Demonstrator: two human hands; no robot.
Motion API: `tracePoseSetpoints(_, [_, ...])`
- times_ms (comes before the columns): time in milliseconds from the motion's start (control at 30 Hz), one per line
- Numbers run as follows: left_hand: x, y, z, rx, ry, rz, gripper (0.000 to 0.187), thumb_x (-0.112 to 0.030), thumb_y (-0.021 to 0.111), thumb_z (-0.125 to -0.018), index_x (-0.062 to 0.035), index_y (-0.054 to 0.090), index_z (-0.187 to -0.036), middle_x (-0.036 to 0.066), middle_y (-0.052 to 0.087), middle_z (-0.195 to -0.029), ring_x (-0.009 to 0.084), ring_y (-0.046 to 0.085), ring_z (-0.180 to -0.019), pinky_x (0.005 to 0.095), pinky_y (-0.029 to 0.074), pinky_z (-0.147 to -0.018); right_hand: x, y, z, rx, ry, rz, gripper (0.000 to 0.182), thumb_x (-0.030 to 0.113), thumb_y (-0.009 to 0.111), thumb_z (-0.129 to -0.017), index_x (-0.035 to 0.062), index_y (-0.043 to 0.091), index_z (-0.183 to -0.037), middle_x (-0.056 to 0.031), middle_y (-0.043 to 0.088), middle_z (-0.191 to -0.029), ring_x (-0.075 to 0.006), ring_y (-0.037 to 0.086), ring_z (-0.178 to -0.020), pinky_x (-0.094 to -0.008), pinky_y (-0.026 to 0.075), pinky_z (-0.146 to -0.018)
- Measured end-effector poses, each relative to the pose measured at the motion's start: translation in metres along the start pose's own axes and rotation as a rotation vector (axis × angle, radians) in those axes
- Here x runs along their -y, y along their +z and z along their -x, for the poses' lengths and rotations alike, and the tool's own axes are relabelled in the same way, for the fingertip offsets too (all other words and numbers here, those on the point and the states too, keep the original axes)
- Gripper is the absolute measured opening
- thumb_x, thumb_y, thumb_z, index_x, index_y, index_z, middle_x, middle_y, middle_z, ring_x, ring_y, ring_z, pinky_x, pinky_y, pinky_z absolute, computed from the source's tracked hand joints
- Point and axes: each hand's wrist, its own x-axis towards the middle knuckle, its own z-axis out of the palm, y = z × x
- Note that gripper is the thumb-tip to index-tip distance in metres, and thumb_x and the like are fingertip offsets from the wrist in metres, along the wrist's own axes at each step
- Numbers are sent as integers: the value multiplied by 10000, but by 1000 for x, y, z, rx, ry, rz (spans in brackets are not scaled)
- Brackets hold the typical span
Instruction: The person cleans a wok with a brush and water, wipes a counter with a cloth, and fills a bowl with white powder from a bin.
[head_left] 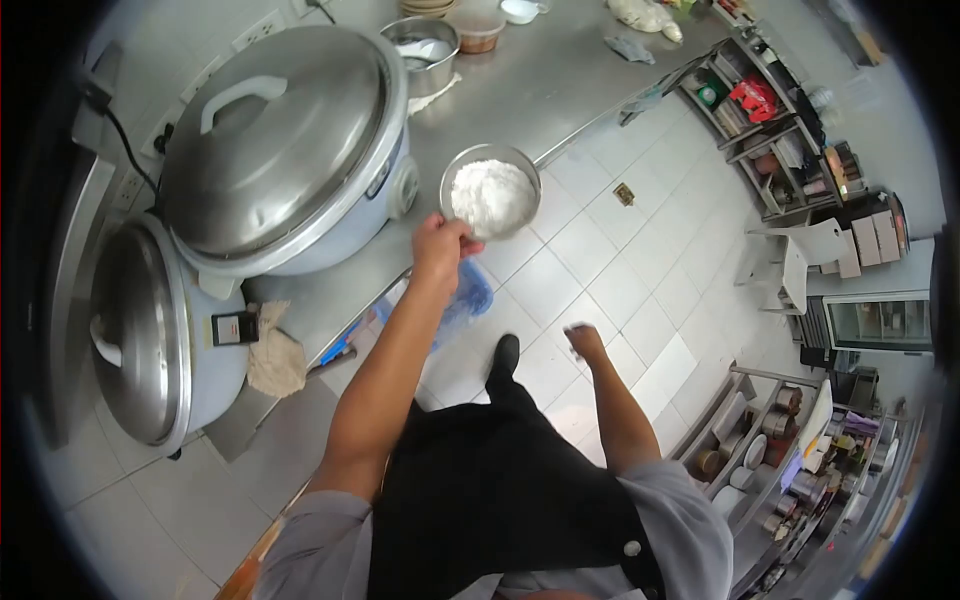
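My left hand (442,250) grips the near rim of a round metal bowl (532,210) that holds white powder (490,195). The bowl hangs in the air by the counter's edge, right of a large rice cooker (290,150) with a steel lid. Lower right, my right hand (584,342) hangs over the tiled floor with its fingers curled. Something small and whitish shows at its fingers, too blurred to name.
A second lidded cooker (145,330) stands at the left beside a tan cloth (275,355). On the steel counter (510,90) are a metal pot (425,70) and a plastic tub (475,30). Loaded shelves (750,460), a white chair (795,260) and a blue plastic bin (470,300) are around.
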Motion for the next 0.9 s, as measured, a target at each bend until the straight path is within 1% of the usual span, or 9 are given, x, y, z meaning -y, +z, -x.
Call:
tracePoseSetpoints(233, [-13,37,-62,-93,56,169,212,-97,677,-924,19,600,-1083,118,667,-964,207,690,-828,328,598,-745,-104,-19,77,-124,448,-383,371,348,709,-939,50,675,-1158,-119,649,-875,-267,642,-644,-426,526,-493])
tracePoseSetpoints(400, [103,-83,29,-60,0,-59,279,-213,687,-984,-42,623,-1194,72,666,-1061,207,679,-945,320,531,-822,-144,51,29,35,344,-265,424,378,682,-956,63,649,-1239,-105,654,-908,-257,658,-723,-441,554,-576])
tracePoseSetpoints(500, [219,-261,66,-545,-422,25,418,-333,640,-1005,-103,592,-1351,66,619,-1260,237,657,-1043,377,535,-805,-34,96,30,38,188,-245,435,383,681,-942,22,667,-1184,-89,659,-893,-213,639,-676,-392,530,-520])
tracePoseSetpoints(633, [216,-418,78,-974,-253,61,489,-393,523,-1047,-164,486,-1477,62,543,-1349,294,566,-1206,453,481,-1025,83,226,-31,60,-657,-3,350,277,669,-965,-47,710,-1091,-102,696,-839,-195,664,-706,-360,551,-613])
tracePoseSetpoints(667, [216,-446,75,-976,-257,60,489,-393,523,-1047,-164,486,-1477,62,543,-1349,294,566,-1206,453,481,-1025,176,235,-3,235,-333,94,358,294,651,-976,-32,715,-1109,-152,730,-959,-225,705,-838,-383,578,-750])
tracePoseSetpoints(700, [220,-474,70,-939,-182,125,561,-424,522,-1035,-143,431,-1513,107,479,-1445,328,517,-1288,489,401,-1107,209,274,-9,201,-555,100,353,323,644,-942,31,739,-1117,-230,725,-1116,-405,679,-1071,-443,538,-940])
tracePoseSetpoints(733, [226,-501,61,-897,-107,189,638,-455,521,-1024,-123,376,-1549,152,414,-1542,362,467,-1370,524,320,-1189,220,331,-46,121,-1108,329,364,310,643,-929,9,735,-1114,-218,742,-1078,-357,714,-986,-422,565,-871])
tracePoseSetpoints(800, [257,-575,44,-805,-43,216,597,-451,527,-1023,-134,410,-1516,145,445,-1506,343,483,-1344,535,313,-1185,297,372,-7,451,-337,-283,308,210,595,-950,-10,727,-1119,-166,742,-1097,-262,728,-842,-370,588,-746])
tracePoseSetpoints(900, [254,-596,30,-740,-72,326,512,-432,531,-1028,-149,468,-1450,129,511,-1423,296,515,-1287,549,323,-1167,292,475,-55,286,-540,-438,286,164,575,-960,12,721,-1153,-147,741,-1118,-280,725,-834,-379,582,-744])
